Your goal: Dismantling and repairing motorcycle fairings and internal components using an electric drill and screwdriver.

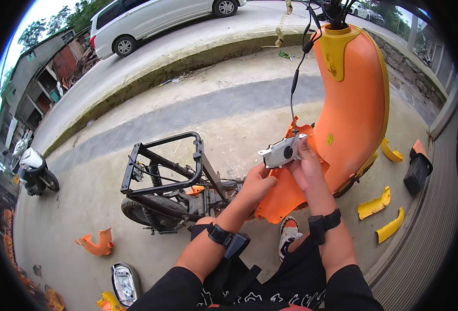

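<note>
In front of the scooter's orange front shield, a white plastic housing with a round black cap is held up between my hands. A black cable runs from its upper side to the wires at the steering column. My left hand is closed at the housing's lower left corner, its fingertips partly hidden. My right hand grips the right end, with the thumb on the near face and the other fingers behind. Below the hands hangs an orange panel, joined to or resting against the shield; I cannot tell which.
The bare black scooter frame and rear wheel stand left of my legs. Yellow trim pieces and a black box lie at right. An orange cover and a silver-lined shell lie at lower left. A raised kerb runs behind.
</note>
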Demonstrator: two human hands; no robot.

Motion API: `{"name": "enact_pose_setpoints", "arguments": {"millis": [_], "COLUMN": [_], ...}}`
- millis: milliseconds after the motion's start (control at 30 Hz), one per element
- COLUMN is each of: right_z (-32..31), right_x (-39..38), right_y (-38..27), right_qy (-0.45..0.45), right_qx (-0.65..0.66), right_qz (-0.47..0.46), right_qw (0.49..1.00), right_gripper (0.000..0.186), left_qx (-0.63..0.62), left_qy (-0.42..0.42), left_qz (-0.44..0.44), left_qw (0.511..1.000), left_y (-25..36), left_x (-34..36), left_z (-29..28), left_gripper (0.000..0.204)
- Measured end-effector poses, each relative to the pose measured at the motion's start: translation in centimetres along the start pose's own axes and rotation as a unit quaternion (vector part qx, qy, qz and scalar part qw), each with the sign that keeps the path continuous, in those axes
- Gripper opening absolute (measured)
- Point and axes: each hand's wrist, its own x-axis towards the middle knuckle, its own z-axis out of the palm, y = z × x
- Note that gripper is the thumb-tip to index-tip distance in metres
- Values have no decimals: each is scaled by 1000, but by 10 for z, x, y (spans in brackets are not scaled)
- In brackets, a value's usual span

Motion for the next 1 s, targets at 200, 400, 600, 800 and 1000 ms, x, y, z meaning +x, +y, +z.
{"name": "enact_pose_setpoints", "arguments": {"millis": [200, 400, 600, 800, 1000], "right_z": [2, 13, 20, 13, 15], "right_x": [18, 19, 0, -8, -7], "right_y": [22, 30, 19, 17, 13], "right_qy": [61, 161, 66, 27, -6], "right_qx": [-130, -506, -252, 11, -10], "right_qz": [-88, -269, -67, 66, 55], "right_qw": [986, 804, 963, 997, 998], "right_gripper": [33, 45, 48, 48, 46], "left_qx": [-48, -2, 3, -96, -111], "left_qy": [16, 24, 15, 20, 47], "left_qz": [33, 97, 86, 16, 13], "left_qw": [998, 995, 996, 995, 993], "left_y": [-3, 3, 2, 1, 2], "left_x": [-1, -3, -5, -8, -7], "left_z": [12, 4, -6, -6, 1], "left_gripper": [65, 77, 77, 78, 73]}}
